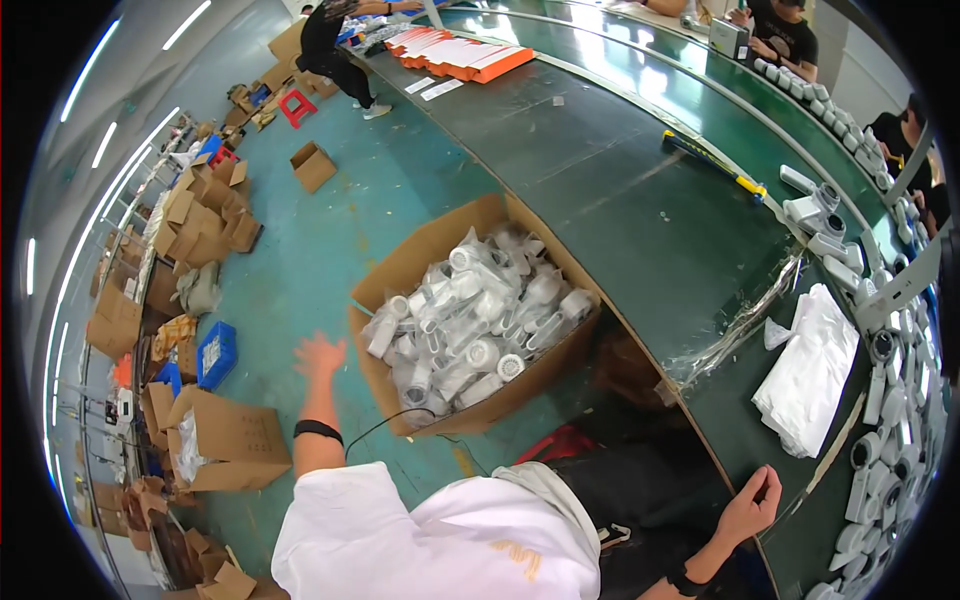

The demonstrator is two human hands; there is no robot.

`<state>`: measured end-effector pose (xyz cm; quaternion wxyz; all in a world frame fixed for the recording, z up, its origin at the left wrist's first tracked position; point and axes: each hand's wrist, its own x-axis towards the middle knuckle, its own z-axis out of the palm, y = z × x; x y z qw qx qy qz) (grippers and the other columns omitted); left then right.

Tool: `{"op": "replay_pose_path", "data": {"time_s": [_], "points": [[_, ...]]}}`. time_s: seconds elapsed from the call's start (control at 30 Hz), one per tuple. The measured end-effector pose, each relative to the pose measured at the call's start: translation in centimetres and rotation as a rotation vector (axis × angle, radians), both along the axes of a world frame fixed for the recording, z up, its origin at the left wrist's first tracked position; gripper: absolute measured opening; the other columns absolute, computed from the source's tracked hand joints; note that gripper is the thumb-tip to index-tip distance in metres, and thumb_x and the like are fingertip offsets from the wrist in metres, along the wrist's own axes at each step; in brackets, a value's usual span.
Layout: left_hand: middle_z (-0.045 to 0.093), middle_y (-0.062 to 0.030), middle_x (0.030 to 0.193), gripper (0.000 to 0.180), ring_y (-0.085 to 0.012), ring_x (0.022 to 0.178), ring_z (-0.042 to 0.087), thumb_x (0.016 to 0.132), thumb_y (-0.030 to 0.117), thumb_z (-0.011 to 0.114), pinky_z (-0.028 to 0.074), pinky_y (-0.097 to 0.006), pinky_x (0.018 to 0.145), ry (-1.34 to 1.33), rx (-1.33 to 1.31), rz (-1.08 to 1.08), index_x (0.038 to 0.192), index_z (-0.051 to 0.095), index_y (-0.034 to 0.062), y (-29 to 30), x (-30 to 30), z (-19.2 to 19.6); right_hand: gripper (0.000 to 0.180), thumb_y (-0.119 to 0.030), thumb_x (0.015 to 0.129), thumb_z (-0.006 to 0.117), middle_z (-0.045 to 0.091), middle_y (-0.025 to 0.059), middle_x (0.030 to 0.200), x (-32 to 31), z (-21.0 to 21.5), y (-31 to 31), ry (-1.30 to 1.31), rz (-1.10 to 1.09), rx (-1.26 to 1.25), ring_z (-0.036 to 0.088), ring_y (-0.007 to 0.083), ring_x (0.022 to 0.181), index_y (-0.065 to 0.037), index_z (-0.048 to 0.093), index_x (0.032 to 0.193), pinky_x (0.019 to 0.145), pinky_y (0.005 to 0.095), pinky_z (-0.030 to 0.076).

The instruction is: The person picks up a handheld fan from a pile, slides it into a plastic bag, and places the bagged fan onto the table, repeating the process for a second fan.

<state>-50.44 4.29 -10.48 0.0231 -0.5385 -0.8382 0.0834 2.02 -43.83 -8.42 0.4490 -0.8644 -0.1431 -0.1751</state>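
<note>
My left hand is held out over the floor beside a big cardboard box, its fingers spread and a little smeared by motion, with nothing in it. Inside the box lies a heap of white handheld devices, many wrapped in clear plastic bags. Over the edge of the green workbench, my right hand is loosely closed, fingers curled together, and no object shows in it. A stack of white plastic bags lies on the bench beyond that hand.
White and grey devices crowd the conveyor at right. A yellow-and-black tool and orange-white flat cartons lie on the bench. Cardboard boxes, a blue crate and a red stool stand left. Several people work farther off.
</note>
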Motion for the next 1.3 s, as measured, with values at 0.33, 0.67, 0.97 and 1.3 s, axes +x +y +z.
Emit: {"op": "replay_pose_path", "data": {"time_s": [0.33,0.67,0.97,1.3], "points": [[0.048,-0.0116,0.141,0.061,-0.0385,0.131,0.042,0.083,0.050,0.060,0.033,-0.063,0.102,0.123,0.054,0.370,0.136,0.052,0.0195,-6.7,-13.4,12.5,0.023,-0.017,0.095,0.063,0.067,0.0050,0.089,0.2,-0.3,-0.9,0.068,0.040,0.003,0.059,0.0112,0.076,0.003,0.067,0.105,0.068,0.0245,0.048],[0.068,-0.0198,0.100,0.059,-0.0354,0.095,0.066,0.081,0.049,0.064,0.051,-0.047,0.082,-0.131,0.122,-0.067,0.109,0.063,-0.0023,-6.2,-19.4,9.1,0.022,-0.016,0.095,0.063,0.067,0.0061,0.090,0.4,-0.2,-0.5,0.031,0.057,0.031,0.059,0.0124,0.077,0.002,0.067,0.104,0.070,0.0254,0.048],[0.056,-0.0093,0.134,0.066,-0.0256,0.121,0.055,0.095,0.054,0.052,0.046,-0.048,0.097,-1.107,-0.946,-0.060,0.142,0.042,0.0090,-17.9,-3.5,-7.3,0.025,-0.021,0.095,0.062,0.069,0.0071,0.094,0.2,0.2,-0.6,0.059,0.054,0.034,0.062,0.0142,0.084,0.001,0.067,0.106,0.077,0.0266,0.049],[0.065,-0.0041,0.122,0.047,-0.0190,0.106,0.063,0.092,0.044,0.060,0.050,-0.035,0.087,-0.473,-1.600,-0.219,0.125,0.061,0.0105,-19.8,-5.1,-6.8,0.025,-0.021,0.095,0.062,0.069,0.0066,0.095,0.5,-0.3,-1.0,0.053,0.052,0.052,0.062,0.0140,0.085,0.001,0.068,0.106,0.078,0.0260,0.049]]}}
